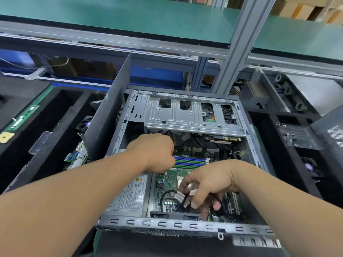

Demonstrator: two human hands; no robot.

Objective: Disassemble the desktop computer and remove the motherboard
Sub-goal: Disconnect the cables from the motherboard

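An open grey desktop computer case (167, 224) lies on its side in front of me. Inside it sits the green motherboard (168, 182) with blue and green memory slots (191, 162). My left hand (156, 151) is curled deep inside the case near the slots; what its fingers hold is hidden. My right hand (206, 184) pinches a bundle of black cables with white connectors (182, 198) just above the board. A silver power supply (130, 197) with a label fills the case's left side. A metal drive cage (185, 114) spans the far end.
A grey side panel (109, 117) stands upright against the case's left wall. Black foam trays (37, 130) on the left hold a memory stick (22, 117) and circuit boards (77, 158). Another tray (297, 138) with parts sits right. A shelf post (233, 52) rises behind.
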